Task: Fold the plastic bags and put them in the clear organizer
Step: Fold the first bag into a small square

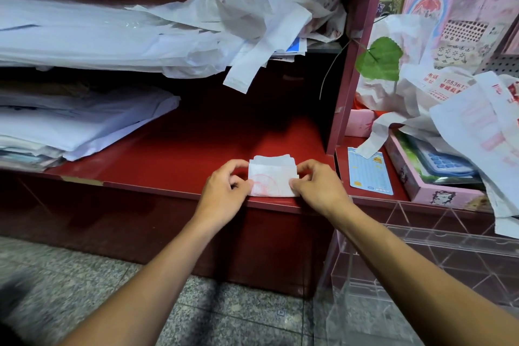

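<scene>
A white plastic bag with a red print, folded into a small rectangle (271, 177), lies at the front edge of the red shelf (182, 154). My left hand (224, 188) pinches its left edge. My right hand (317, 184) pinches its right edge between thumb and fingers. A heap of loose white plastic bags (252, 8) lies on the upper shelf behind. More crumpled bags (421, 98) lie at the right. The clear organizer (421, 261) stands low at the right, below the counter edge, with its compartments showing nothing inside.
Stacks of white sheets (70, 121) fill the left of both shelves. A blue card (369, 171) and a pink box holding a calculator (438, 174) lie on the right counter. A red post (351, 70) divides the shelves. Grey speckled floor (84, 275) lies below.
</scene>
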The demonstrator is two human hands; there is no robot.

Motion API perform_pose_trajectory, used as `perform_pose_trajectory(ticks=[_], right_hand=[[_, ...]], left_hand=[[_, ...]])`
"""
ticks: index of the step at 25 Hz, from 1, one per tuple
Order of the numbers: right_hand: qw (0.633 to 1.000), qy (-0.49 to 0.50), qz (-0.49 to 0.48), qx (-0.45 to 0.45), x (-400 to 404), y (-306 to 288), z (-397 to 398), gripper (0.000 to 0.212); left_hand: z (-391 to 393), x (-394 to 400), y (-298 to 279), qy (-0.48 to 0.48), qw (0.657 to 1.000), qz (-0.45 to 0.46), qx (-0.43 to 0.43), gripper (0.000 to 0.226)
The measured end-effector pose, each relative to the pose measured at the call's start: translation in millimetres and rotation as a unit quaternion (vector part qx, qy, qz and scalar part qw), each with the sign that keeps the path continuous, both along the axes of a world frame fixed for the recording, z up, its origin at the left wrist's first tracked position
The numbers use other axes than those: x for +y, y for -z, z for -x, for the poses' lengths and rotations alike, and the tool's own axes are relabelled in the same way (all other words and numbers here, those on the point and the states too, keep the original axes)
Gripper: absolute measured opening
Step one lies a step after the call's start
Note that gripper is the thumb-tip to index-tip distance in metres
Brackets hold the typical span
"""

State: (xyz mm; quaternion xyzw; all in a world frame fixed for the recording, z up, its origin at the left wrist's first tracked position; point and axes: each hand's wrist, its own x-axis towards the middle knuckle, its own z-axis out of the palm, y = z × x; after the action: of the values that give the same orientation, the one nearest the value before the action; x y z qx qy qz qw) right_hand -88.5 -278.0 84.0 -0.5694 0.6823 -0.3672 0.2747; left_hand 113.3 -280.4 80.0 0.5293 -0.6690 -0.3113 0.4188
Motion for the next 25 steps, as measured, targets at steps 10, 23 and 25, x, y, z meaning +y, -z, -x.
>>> perform_pose_trajectory(ticks=[10, 23, 25], right_hand=[[0.967, -0.138, 0.064, 0.206, 12, 3, 3, 0.029], [0.926, -0.196, 0.091, 0.31, 25, 0, 12, 0.039], [0.941, -0.208, 0.094, 0.249, 22, -2, 19, 0.027]], left_hand=[[-5, -4, 7, 0.115, 0.953, 0.08, -0.27, 0.057], [-9, -7, 16, 0.161, 0.946, 0.124, -0.254, 0.062], [-11, -10, 19, 0.144, 0.955, 0.132, -0.222, 0.045]])
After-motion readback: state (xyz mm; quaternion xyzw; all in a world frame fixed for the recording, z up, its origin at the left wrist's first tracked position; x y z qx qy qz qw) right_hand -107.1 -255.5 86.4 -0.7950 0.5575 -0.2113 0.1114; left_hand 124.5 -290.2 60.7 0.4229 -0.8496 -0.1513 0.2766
